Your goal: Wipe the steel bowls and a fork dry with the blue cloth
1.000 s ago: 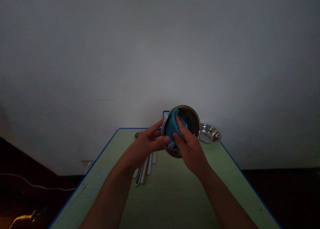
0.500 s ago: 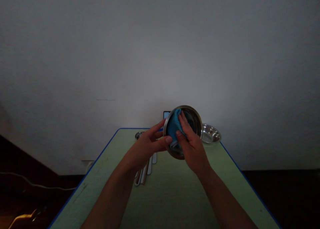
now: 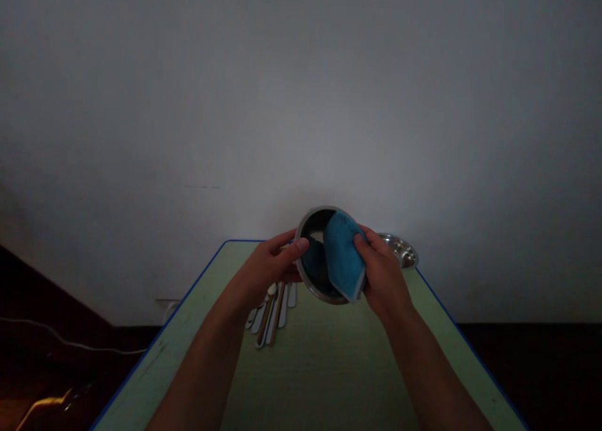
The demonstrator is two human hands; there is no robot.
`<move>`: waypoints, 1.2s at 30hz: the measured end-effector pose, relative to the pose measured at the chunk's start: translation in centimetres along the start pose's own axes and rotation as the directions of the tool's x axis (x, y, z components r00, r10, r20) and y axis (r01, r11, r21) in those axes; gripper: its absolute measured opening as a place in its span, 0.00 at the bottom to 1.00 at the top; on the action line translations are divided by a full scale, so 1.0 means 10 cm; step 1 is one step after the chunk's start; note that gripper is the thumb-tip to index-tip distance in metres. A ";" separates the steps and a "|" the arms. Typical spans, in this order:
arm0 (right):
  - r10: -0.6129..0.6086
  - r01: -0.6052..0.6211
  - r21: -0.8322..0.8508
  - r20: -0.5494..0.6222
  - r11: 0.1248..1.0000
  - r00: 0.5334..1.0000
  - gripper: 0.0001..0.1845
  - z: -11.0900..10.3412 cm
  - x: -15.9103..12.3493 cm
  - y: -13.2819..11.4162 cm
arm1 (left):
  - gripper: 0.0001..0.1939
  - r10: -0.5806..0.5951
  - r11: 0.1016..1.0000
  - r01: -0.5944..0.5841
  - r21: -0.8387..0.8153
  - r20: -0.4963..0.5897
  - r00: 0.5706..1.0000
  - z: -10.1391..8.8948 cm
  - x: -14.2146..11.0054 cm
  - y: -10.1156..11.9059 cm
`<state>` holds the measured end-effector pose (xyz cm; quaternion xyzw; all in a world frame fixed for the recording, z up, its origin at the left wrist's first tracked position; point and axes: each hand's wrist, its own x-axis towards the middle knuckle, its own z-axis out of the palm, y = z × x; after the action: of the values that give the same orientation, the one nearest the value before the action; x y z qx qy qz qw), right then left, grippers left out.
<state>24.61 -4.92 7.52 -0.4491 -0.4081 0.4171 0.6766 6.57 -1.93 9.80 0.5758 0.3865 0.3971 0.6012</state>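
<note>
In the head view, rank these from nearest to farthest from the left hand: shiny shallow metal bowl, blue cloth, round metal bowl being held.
1. Round metal bowl: touching the left hand, at its rim.
2. Blue cloth: at the held bowl's right side, in the right hand.
3. Shiny shallow metal bowl: far right, partly hidden by the right hand.

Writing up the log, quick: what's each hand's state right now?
Left hand: gripping the metal bowl at its rim.
Right hand: closed on the blue cloth, at the bowl's opposite side.
</note>
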 end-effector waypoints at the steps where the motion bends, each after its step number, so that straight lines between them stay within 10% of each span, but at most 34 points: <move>1: 0.031 -0.031 0.045 -0.013 0.999 0.999 0.20 -0.01 0.02 0.02 | 0.29 -0.002 1.000 0.001 0.019 0.010 1.000 -0.01 0.01 -0.01; 10: 0.255 -0.275 0.202 0.120 0.940 0.960 0.21 -0.13 0.10 -0.05 | 0.24 -0.049 0.994 0.045 0.103 0.036 0.998 -0.08 0.08 -0.09; 15: 0.004 0.012 0.195 -0.077 0.981 0.997 0.20 -0.19 0.11 -0.05 | 0.21 -0.058 0.989 0.053 0.141 0.030 0.998 -0.12 0.11 -0.14; 19: -0.288 0.286 -0.041 -0.186 0.957 0.939 0.17 -0.22 0.10 0.01 | 0.21 -0.097 0.982 0.096 0.162 0.003 0.995 -0.11 0.11 -0.11; 24: -0.751 0.622 -0.526 -0.051 0.581 0.659 0.10 -0.25 0.07 0.01 | 0.22 -0.148 0.970 0.146 0.197 -0.004 0.989 -0.08 0.09 -0.06; 28: -0.818 0.760 -0.618 0.323 0.199 0.477 0.14 -0.24 0.08 0.02 | 0.22 -0.149 0.960 0.153 0.234 -0.032 0.988 -0.08 0.09 -0.05; 36: -0.564 0.843 -0.538 0.691 0.018 0.453 0.15 -0.19 0.11 0.12 | 0.19 -0.167 0.962 0.164 0.220 -0.004 0.986 -0.02 0.06 0.03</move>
<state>26.54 -4.10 6.11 -0.3792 -0.8113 -0.1837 0.4052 6.61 -1.29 10.10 0.6073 0.4703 0.2961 0.5677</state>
